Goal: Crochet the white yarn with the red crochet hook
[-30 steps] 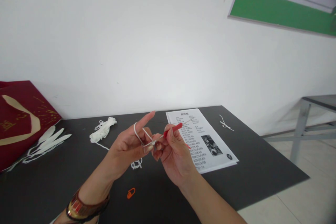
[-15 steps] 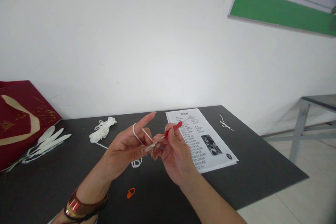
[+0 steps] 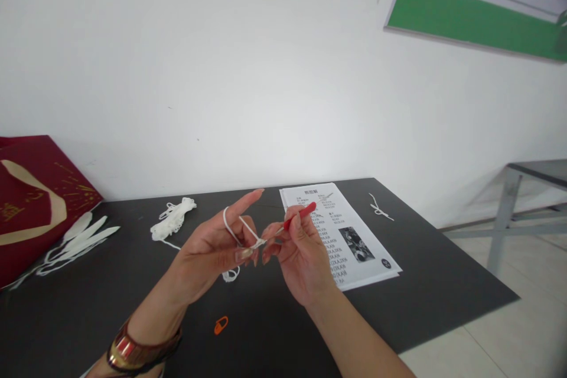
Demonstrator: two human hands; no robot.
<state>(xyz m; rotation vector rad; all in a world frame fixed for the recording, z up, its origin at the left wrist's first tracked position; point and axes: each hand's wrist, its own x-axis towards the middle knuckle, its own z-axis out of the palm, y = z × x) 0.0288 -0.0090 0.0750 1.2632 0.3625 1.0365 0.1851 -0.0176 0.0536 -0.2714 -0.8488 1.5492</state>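
My right hand (image 3: 303,254) is closed on the red handle of a crochet hook (image 3: 305,210), whose metal shaft points left toward my left hand. White yarn (image 3: 248,226) loops round the raised index finger of my left hand (image 3: 217,245) and runs down to the hook's tip. Between my left thumb and fingers a small piece of white crochet (image 3: 254,251) is pinched, partly hidden. From the hand the strand leads back to a loose white yarn bundle (image 3: 172,220) on the dark table. A small yarn coil (image 3: 230,275) lies below my left hand.
Printed pattern sheets (image 3: 367,271) lie right of my hands. An orange stitch marker (image 3: 220,325) rests near the front. White leaf-shaped pieces (image 3: 84,242) and a dark red bag (image 3: 26,201) are at the left. A short yarn scrap (image 3: 381,208) lies at the back right.
My right hand and the crochet hook have shifted slightly to the right, drawing the shaft away from my left hand. My left hand stays nearly in place.
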